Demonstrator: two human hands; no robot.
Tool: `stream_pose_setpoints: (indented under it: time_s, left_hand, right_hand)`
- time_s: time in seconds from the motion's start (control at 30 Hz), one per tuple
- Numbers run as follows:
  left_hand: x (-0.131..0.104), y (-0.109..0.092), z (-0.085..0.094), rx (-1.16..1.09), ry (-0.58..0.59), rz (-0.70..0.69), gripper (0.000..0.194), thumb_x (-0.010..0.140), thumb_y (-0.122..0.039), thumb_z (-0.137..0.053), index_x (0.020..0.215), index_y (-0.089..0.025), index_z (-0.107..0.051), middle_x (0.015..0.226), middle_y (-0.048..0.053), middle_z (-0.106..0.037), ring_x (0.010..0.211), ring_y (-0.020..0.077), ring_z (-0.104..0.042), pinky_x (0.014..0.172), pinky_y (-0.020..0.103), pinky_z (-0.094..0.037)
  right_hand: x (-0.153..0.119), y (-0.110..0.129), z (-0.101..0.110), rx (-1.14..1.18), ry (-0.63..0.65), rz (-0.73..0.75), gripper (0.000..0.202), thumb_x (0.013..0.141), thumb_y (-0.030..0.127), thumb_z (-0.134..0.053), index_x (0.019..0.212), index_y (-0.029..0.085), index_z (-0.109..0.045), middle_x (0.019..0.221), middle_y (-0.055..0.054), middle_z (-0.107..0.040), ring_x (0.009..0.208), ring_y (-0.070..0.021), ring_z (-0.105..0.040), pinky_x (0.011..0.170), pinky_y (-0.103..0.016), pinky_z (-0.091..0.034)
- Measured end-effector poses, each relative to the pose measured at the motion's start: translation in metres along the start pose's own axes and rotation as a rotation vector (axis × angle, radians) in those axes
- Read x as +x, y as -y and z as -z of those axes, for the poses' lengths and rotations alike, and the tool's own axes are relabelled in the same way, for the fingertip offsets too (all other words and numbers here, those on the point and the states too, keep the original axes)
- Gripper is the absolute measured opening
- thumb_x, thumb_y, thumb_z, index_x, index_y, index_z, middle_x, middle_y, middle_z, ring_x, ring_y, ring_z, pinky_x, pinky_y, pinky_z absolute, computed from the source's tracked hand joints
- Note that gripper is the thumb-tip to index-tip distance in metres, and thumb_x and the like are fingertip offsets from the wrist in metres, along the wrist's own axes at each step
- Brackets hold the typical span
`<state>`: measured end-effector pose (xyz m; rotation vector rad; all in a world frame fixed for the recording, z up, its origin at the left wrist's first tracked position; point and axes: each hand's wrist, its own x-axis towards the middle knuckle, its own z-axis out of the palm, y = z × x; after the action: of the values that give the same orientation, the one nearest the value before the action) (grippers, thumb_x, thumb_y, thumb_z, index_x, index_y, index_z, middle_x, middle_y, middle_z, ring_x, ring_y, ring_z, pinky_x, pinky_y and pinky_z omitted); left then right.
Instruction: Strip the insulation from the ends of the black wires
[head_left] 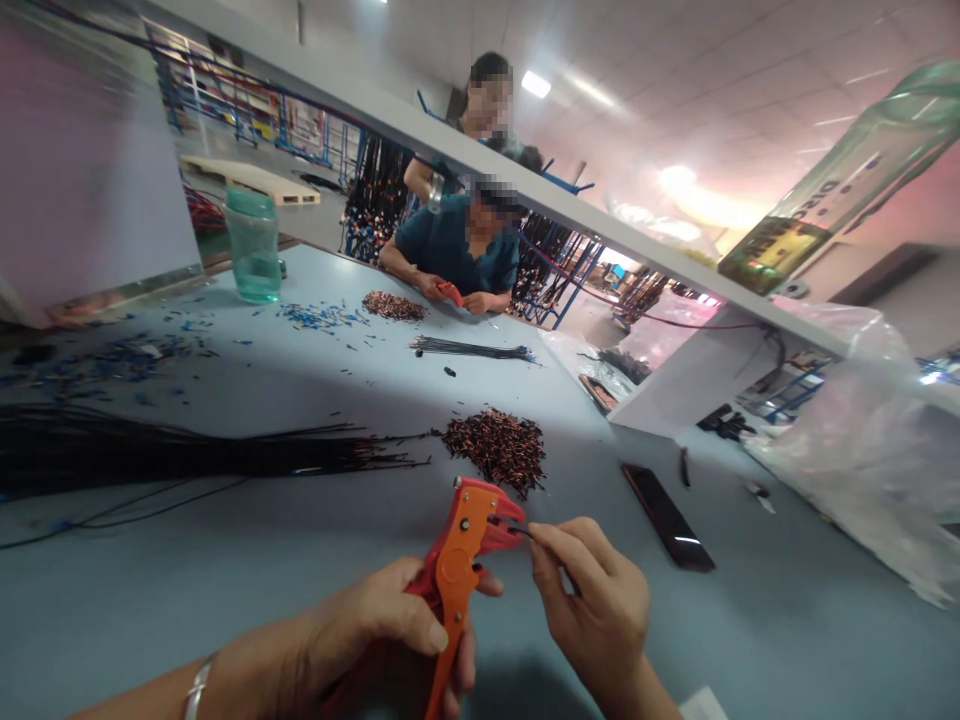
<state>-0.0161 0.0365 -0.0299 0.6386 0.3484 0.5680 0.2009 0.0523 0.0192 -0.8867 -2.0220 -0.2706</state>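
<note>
Across a pale blue workbench [225,590] strewn with wire, the left hand [382,625] clamps an orange wire stripper [457,565] upright while the right hand [592,600] pinches a short black wire [517,529] into its jaws, near a pile of cut pieces [499,448], as a co-worker [457,250] strips opposite.

**What Is Hidden or Cut Off**

The lower handles of the orange wire stripper [459,560] are covered by the left hand [390,630] and cut off at the bottom edge. The wire pinched by the right hand [592,600] is too thin to be made out. The black wire bundle [187,455] is cropped at the left edge. The co-worker's red tool [450,292] is too small to be identified.
</note>
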Motion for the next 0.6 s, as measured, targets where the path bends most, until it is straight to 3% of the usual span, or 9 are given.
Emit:
stream_pose_setpoints:
  time_s: [0.6]
  left_hand:
    - [0.002, -0.007, -0.006, 0.153, 0.134, -0.039, 0.054, 0.067, -0.016, -0.063, 0.120, -0.014, -0.055, 0.081, 0.008, -0.076, 0.062, 0.0205, -0.069, 0.059, 0.031, -0.051]
  right_hand:
    - [0.002, 0.007, 0.007, -0.001, -0.006, 0.042, 0.016, 0.083, 0.004, -0.058, 0.089, 0.018, -0.061, 0.069, -0.002, -0.066, 0.057, -0.0144, -0.061, 0.053, -0.028, -0.045]
